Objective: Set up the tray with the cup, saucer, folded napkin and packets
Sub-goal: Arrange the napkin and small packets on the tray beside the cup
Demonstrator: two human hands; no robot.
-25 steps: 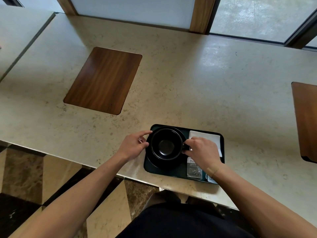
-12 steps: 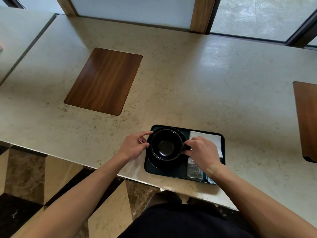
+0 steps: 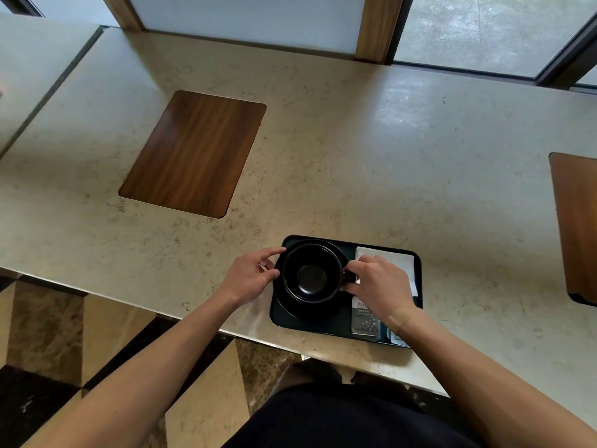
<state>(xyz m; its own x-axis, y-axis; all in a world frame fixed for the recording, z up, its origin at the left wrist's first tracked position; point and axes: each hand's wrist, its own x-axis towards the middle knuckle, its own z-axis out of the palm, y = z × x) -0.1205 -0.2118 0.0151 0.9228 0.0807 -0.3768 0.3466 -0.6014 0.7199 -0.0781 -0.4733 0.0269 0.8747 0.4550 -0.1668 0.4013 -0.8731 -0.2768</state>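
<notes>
Only print I can spot is on the grey packet [image 3: 365, 321] lying on the tray [image 3: 284, 318], just right of the saucer [image 3: 290, 310]. There's a white line of characters near its top edge and a dotted pattern lower down, but it's too small and blurry to read.

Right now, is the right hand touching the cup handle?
Touching: the head view shows the right hand pinching the black cup's handle.
</notes>
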